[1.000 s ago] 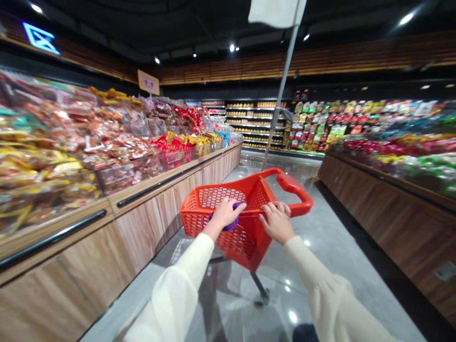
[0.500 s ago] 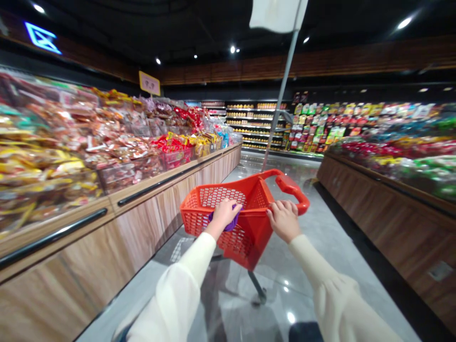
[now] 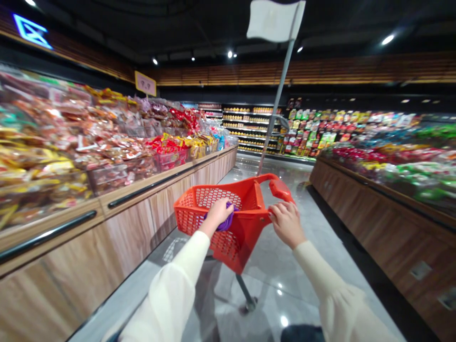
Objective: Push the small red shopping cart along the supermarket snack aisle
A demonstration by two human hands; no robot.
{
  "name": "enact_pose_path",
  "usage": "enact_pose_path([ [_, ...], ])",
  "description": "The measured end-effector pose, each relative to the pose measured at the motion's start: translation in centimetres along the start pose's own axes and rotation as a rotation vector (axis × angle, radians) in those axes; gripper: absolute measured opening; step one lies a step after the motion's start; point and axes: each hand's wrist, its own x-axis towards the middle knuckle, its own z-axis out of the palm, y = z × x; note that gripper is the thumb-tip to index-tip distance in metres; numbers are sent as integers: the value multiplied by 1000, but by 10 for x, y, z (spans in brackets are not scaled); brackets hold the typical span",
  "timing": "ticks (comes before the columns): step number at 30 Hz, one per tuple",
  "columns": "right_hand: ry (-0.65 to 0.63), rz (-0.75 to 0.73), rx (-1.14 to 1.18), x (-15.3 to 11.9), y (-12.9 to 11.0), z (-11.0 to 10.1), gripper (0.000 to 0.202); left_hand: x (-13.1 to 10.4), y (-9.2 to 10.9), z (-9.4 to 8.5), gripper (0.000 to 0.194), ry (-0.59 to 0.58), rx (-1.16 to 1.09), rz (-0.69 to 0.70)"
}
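A red plastic shopping cart (image 3: 245, 237) with honeycomb-holed sides stands crosswise in the aisle in front of me. My left hand (image 3: 218, 212) grips the top rim of its near side. Under and beside those fingers is a purple bundle (image 3: 226, 224), perhaps cord or cloth; I cannot tell which. At the corner where the handle meets the basket, my right hand (image 3: 286, 221) is closed over the red handle (image 3: 280, 190). A grey pole (image 3: 278, 104) carrying a white flag (image 3: 272, 21) rises behind the cart. What lies inside the basket is mostly hidden.
Along the left runs a wood-panelled display counter (image 3: 135, 223) heaped with packaged snacks (image 3: 117, 137). Another wooden counter (image 3: 359, 209) with colourful packets lines the right. Stocked wall shelves (image 3: 249, 126) close off the far end, across a shiny grey floor (image 3: 263, 294).
The cart has shifted slightly left in view and turned a little, with both hands still on it. More of the white flag shows at the top.
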Motion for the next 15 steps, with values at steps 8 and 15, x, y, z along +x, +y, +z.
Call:
enact_pose_path([
  [8,37,-29,79,3,-27,9,24,-4,30,9,21,104,-71,111],
  [15,159,-1,197,-2,-20,17,25,3,3,-4,16,81,-17,39],
])
